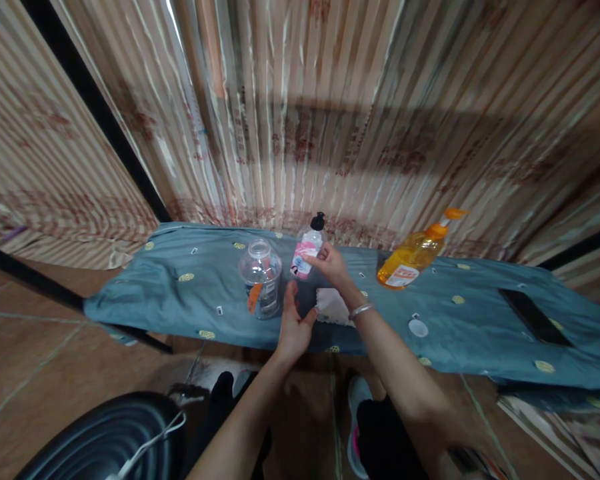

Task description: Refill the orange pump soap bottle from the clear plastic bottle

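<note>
A brown tiled floor point(45, 360) runs along the left, with a dark rounded object point(105, 437) and a white cable point(150, 440) at the bottom edge. A striped, patterned curtain point(360, 100) fills the whole background, with black bars crossing it at left and right. In front of it stands a long low surface covered by a grey-blue cloth point(180, 293) dotted with small yellow ovals.

On the cloth, from the left: a clear plastic jar point(260, 279) with an orange tag stands upright; its writing is too small to read. Just beside it the left hand point(293, 327) rests at the near edge of the cloth, fingers spread loosely and holding nothing. The small bottle point(307, 253), clear with a black pump cap and a pink-and-white label, stands upright behind it; the right hand point(333, 267), with a silver bangle point(360, 310) on the wrist, grips it at the label with the fingers. The label text cannot be read. A white cloth point(333, 307) lies beneath that wrist. Further right a small white cap point(418, 327) lies flat, an orange pump bottle point(415, 253) with a red-and-white label stands well apart, and a dark phone point(533, 317) lies flat near the right end
</note>
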The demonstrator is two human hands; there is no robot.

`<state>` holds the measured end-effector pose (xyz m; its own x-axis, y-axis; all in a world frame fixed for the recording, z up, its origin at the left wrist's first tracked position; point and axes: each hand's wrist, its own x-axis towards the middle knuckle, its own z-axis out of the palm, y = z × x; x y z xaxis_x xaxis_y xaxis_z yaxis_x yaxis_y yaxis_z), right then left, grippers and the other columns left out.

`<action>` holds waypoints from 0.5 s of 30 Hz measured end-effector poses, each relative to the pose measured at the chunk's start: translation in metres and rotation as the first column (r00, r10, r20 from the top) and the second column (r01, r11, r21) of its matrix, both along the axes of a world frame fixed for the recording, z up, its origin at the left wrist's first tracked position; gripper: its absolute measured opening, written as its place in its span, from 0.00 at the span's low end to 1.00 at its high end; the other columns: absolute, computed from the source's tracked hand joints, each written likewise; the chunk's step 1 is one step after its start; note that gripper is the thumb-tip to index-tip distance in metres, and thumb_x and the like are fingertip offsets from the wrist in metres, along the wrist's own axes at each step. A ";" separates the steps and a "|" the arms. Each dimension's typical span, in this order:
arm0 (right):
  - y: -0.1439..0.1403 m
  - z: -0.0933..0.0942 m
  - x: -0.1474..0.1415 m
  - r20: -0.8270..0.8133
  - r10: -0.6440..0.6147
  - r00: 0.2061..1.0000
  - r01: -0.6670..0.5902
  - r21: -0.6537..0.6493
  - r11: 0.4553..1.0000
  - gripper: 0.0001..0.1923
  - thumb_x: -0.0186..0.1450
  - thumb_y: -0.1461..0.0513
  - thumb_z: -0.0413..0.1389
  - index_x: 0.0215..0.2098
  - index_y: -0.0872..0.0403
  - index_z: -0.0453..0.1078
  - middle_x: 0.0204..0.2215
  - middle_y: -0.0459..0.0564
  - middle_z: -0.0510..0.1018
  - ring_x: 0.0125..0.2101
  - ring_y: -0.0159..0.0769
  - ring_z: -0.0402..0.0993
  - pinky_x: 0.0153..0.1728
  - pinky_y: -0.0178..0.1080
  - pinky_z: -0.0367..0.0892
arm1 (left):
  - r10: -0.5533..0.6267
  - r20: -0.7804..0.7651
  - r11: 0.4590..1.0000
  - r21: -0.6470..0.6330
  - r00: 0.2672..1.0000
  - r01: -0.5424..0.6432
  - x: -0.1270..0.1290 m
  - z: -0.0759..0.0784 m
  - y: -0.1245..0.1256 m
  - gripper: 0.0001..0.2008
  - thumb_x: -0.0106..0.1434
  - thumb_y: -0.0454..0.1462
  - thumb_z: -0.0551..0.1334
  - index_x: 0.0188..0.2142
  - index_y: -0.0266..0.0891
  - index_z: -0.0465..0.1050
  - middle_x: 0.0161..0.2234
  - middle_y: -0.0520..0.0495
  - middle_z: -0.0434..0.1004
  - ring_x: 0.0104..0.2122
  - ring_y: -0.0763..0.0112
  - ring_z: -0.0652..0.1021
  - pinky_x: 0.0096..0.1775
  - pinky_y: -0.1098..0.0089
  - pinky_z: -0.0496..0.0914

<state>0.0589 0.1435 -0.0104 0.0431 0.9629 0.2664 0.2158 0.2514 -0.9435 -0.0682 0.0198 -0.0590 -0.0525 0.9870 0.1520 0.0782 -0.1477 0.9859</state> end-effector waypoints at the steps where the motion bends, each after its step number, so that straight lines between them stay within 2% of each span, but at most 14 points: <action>1: -0.015 0.005 0.014 0.024 -0.027 0.999 0.027 0.002 1.000 0.27 0.50 0.45 0.68 0.38 0.51 0.67 0.35 0.49 0.81 0.37 0.42 0.79 0.41 0.43 0.73 | -0.001 -0.005 1.000 0.014 1.000 0.001 0.002 0.001 0.000 0.41 0.59 0.35 0.65 0.69 0.43 0.49 0.68 0.37 0.58 0.68 0.54 0.62 0.64 0.52 0.58; 2: -0.030 0.010 0.027 0.114 -0.087 0.990 0.086 0.016 0.996 0.26 0.51 0.45 0.68 0.37 0.51 0.68 0.33 0.47 0.81 0.35 0.41 0.78 0.39 0.42 0.72 | -0.002 -0.009 1.000 0.026 1.000 0.003 0.004 0.001 0.000 0.43 0.58 0.35 0.65 0.69 0.43 0.48 0.69 0.36 0.56 0.68 0.54 0.61 0.65 0.52 0.57; 4: -0.060 0.019 0.050 0.322 -0.223 0.920 0.224 0.036 0.974 0.26 0.52 0.43 0.67 0.35 0.51 0.69 0.27 0.45 0.78 0.29 0.39 0.74 0.32 0.40 0.68 | -0.014 -0.020 0.999 0.044 1.000 0.015 0.010 0.000 0.000 0.44 0.57 0.34 0.65 0.69 0.41 0.47 0.70 0.35 0.54 0.68 0.53 0.60 0.66 0.52 0.55; 6: -0.085 0.023 0.064 0.428 -0.299 0.853 0.299 0.071 0.952 0.26 0.53 0.41 0.65 0.36 0.51 0.69 0.26 0.45 0.76 0.26 0.38 0.71 0.28 0.38 0.64 | -0.037 -0.034 0.998 0.056 0.999 0.039 0.018 -0.002 0.000 0.45 0.55 0.34 0.66 0.69 0.40 0.48 0.70 0.34 0.54 0.69 0.53 0.59 0.66 0.52 0.53; 9: -0.108 0.019 0.072 0.466 -0.336 0.818 0.337 0.085 0.938 0.25 0.55 0.41 0.63 0.37 0.51 0.69 0.27 0.46 0.77 0.27 0.39 0.72 0.28 0.37 0.63 | -0.084 -0.060 0.994 0.068 0.995 0.088 0.030 -0.006 0.000 0.45 0.53 0.33 0.67 0.68 0.41 0.51 0.70 0.36 0.56 0.69 0.53 0.58 0.67 0.52 0.51; 15: -0.121 -0.004 0.068 0.390 -0.273 0.880 0.294 0.004 0.956 0.21 0.57 0.46 0.62 0.39 0.49 0.67 0.31 0.48 0.80 0.30 0.42 0.77 0.31 0.40 0.68 | -0.135 -0.095 0.987 0.071 0.986 0.142 0.053 -0.017 0.007 0.46 0.50 0.32 0.70 0.66 0.42 0.56 0.67 0.35 0.63 0.66 0.50 0.65 0.65 0.48 0.57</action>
